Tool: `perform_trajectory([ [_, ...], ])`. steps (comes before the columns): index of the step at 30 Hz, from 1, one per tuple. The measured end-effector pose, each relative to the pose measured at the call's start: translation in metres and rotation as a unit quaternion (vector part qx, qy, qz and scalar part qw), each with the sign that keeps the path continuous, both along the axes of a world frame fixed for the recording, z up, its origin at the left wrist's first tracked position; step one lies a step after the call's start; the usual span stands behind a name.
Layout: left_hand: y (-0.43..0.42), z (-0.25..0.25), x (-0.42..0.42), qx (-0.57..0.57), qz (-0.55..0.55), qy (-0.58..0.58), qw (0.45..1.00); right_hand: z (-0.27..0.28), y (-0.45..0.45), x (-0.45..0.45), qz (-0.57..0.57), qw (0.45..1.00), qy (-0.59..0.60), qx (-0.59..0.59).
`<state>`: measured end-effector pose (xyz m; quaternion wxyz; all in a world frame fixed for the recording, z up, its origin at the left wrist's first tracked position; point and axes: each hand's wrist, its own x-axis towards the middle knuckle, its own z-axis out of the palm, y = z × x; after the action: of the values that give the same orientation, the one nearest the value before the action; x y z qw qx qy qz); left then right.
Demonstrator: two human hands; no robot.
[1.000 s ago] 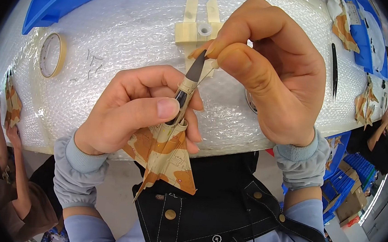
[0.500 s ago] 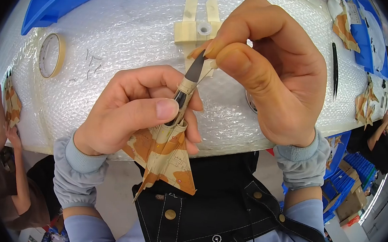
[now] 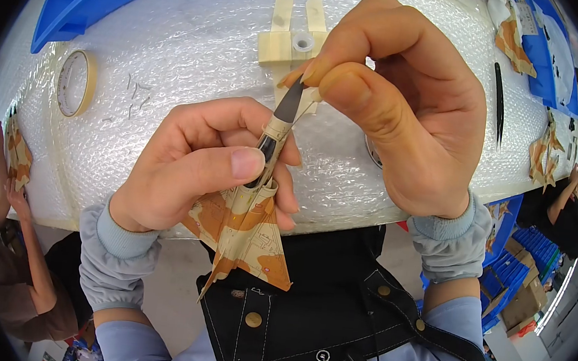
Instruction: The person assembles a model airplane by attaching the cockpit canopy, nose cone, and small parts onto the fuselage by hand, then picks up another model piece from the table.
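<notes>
A model jet (image 3: 244,225) in tan and orange camouflage, with a dark grey nose cone, points away from me. My left hand (image 3: 198,162) is closed around its front body, thumb over the dark canopy. My right hand (image 3: 406,101) pinches at the nose, its thumb and index finger close to the cone's tip. A thin, pale sliver runs from those fingertips along the nose; what exactly they hold is too small to tell. Beyond the nose, a small white ring (image 3: 303,41) sits on a block covered with cream tape (image 3: 274,48).
A tape roll (image 3: 77,83) and thin grey pieces (image 3: 136,95) lie left on the bubble-wrapped table (image 3: 197,55). A blue tray (image 3: 77,14) stands at the back left. Black tweezers (image 3: 498,106) lie right. Co-workers' hands (image 3: 18,199) show at far left, others at far right.
Both of my hands and the jet hold nearly the same pose. At the far left, a co-worker's hands have shifted slightly around another camouflage model.
</notes>
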<state>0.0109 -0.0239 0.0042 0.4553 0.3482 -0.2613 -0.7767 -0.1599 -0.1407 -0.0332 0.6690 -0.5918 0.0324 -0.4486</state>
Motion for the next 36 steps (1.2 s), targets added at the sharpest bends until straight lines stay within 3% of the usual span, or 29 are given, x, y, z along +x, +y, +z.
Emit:
perform_trajectory([
  [7,0.0,0.0,-0.001,0.004,0.001,0.003,1.0,0.039,-0.003,-0.003,0.008,0.996,0.067,-0.06],
  [13,0.0,0.0,0.0,-0.002,-0.002,-0.002,1.0,0.01,-0.011,-0.008,-0.01,0.993,0.078,-0.092],
  [16,0.0,0.0,0.0,-0.001,-0.004,-0.003,1.0,0.025,-0.01,-0.009,0.014,0.994,0.087,-0.063],
  [19,-0.001,0.001,-0.003,0.008,0.005,-0.052,0.999,0.054,-0.003,-0.009,-0.039,0.981,0.16,0.1],
  [22,0.0,0.003,-0.005,0.007,0.015,-0.087,0.996,0.034,-0.019,-0.014,-0.117,0.982,0.134,0.067],
  [25,0.001,0.007,-0.004,-0.003,0.022,-0.116,0.993,0.024,-0.031,-0.019,-0.22,0.955,0.157,-0.124],
  [29,0.001,0.012,-0.002,-0.015,0.031,-0.144,0.989,0.02,-0.029,-0.007,-0.203,0.953,0.153,-0.167],
  [32,0.003,0.014,-0.002,-0.011,0.037,-0.14,0.989,0.022,-0.028,-0.007,-0.216,0.911,0.234,-0.262],
  [33,0.003,0.014,-0.002,-0.012,0.037,-0.141,0.989,0.017,-0.028,0.003,-0.262,0.915,0.188,-0.242],
  [36,0.004,0.015,-0.001,-0.019,0.036,-0.145,0.989,0.021,-0.028,0.0,-0.256,0.877,0.251,-0.319],
])
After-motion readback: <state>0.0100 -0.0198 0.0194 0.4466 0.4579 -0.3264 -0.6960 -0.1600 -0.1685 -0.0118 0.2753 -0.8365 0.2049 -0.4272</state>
